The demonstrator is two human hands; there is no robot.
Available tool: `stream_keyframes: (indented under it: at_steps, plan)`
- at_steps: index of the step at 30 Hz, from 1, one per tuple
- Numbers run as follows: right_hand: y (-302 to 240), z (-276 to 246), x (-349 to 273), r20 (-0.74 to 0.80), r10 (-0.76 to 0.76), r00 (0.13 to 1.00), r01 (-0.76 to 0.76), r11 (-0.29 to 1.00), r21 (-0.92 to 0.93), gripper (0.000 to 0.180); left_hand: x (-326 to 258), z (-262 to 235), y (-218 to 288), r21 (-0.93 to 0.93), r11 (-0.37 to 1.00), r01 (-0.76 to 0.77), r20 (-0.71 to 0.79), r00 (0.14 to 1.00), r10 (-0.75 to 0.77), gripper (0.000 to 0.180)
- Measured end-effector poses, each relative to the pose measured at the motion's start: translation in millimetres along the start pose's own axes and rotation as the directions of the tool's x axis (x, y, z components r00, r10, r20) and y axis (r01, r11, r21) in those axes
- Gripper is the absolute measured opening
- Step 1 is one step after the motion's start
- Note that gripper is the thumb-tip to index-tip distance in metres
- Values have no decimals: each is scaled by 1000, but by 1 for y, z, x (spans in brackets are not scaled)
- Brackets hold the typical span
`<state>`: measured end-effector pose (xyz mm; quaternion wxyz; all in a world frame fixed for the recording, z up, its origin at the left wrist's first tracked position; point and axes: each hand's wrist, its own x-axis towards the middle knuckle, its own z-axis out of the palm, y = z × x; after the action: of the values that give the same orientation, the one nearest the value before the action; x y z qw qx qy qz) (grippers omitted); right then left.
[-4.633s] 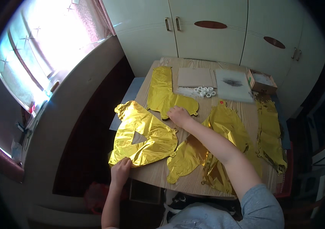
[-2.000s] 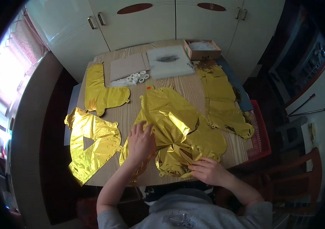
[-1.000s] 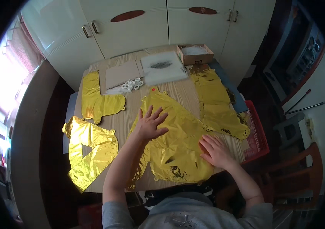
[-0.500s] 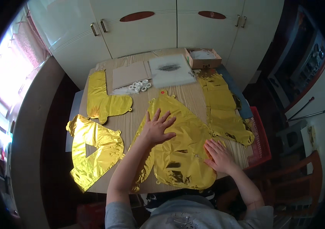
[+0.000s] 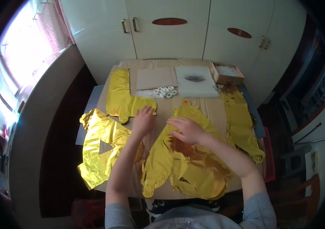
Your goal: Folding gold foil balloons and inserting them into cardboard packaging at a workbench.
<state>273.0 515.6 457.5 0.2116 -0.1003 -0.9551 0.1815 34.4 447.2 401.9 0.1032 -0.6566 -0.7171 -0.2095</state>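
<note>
A large gold foil balloon, flat and creased, lies in front of me with its narrow tabbed end pointing away. My right hand is over its upper part, fingers stretched and thumb apart. My left hand is beside the lower end of an L-shaped gold foil balloon, its fingers extended and nothing seen in them. Whether that hand touches the foil I cannot tell. To its left lies another gold foil balloon with a triangular hole. A long gold foil balloon lies on the right.
At the back of the wooden table are a grey-brown board, several white ribbon rolls, a stack of clear plastic sheets and an open cardboard box. A red crate stands by the right edge. White cabinets rise behind.
My left hand has moved left off the large balloon. My right hand has gone from its right edge to its upper part. The balloon's left limb now shows more fully. The view has turned left.
</note>
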Motion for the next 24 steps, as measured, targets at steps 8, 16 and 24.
stream_keyframes:
  at_steps: [8, 16, 24]
  plan:
    - [46, 93, 137, 266, -104, 958, 196, 917, -347, 22, -8, -16, -89, -126, 992, 26, -10, 1000, -27, 18]
    - [58, 97, 146, 259, -93, 961, 208, 862, -463, 16, 6, -34, -77, -28, 999, 38, 208, 978, -31, 23]
    - [59, 74, 157, 181, 149, 972, -152, 988, 0, 16, 17, -39, -80, 23, 984, 179, 320, 931, -176, 30]
